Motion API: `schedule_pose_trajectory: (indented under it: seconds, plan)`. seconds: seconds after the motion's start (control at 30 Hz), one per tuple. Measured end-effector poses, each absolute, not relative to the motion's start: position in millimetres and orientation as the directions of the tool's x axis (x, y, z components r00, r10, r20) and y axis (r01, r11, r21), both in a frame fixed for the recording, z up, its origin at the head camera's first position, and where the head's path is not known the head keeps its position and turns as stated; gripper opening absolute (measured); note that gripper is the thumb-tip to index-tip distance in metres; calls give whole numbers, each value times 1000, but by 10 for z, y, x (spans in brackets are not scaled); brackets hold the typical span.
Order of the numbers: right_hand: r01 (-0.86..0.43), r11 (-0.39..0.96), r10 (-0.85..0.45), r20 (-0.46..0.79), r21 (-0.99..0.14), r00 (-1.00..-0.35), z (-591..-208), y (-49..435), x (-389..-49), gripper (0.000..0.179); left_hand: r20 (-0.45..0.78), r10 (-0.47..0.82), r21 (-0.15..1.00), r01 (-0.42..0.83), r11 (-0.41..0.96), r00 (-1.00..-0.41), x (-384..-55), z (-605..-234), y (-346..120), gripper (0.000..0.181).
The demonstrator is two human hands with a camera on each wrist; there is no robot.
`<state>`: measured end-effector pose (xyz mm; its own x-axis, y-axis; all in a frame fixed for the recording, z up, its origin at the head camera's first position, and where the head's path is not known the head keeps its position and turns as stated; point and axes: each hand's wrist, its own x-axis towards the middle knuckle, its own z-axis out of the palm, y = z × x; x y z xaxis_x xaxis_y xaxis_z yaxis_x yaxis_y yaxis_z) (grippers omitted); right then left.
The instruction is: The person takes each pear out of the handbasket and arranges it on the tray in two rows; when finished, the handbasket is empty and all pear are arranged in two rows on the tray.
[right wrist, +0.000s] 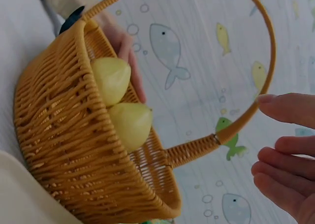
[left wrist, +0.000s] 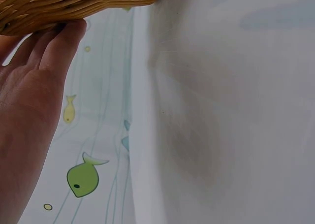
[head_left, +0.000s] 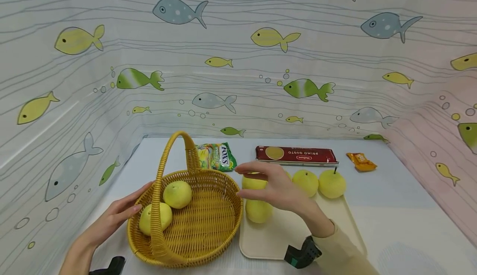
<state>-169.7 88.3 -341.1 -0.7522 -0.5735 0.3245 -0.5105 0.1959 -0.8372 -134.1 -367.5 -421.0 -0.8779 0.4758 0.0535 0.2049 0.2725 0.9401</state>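
Note:
My left hand [head_left: 113, 215] rests against the left side of a woven wicker basket [head_left: 208, 221], its thumb at the rim and fingers fairly straight. In the left wrist view the fingertips meet the basket's weave. Two yellow pears [head_left: 177, 194] lie in the basket's left half, one partly behind the tall handle. My right hand [head_left: 273, 188] hovers by the basket's right rim, thumb and fingers apart with nothing between them. Beneath and behind it, several yellow pears [head_left: 332, 184] sit on a cream tray [head_left: 283, 237], some partly hidden by the hand.
Behind the basket lies a green Fox's candy bag [head_left: 218, 157]. A long dark red biscuit pack [head_left: 296, 155] lies behind the tray, and a small orange wrapped snack [head_left: 361, 161] sits to its right. Fish-printed curtains [head_left: 238, 39] enclose the white table [head_left: 406, 225] at the back and sides.

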Motion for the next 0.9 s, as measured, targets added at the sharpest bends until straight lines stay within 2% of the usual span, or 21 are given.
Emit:
schedule_pose_trajectory:
  seconds: [0.37,0.9]
  plan:
    - [-551,181,-632,333,-815,-700,-3348,484,-1685,54,112,503,931,267,247,-857,-1327,-4192,-3659,57]
    - [-581,311,-685,247,-752,-686,-3314,47,-1777,62,114,508,934,266,239,-854,-1311,-4164,-3639,57]
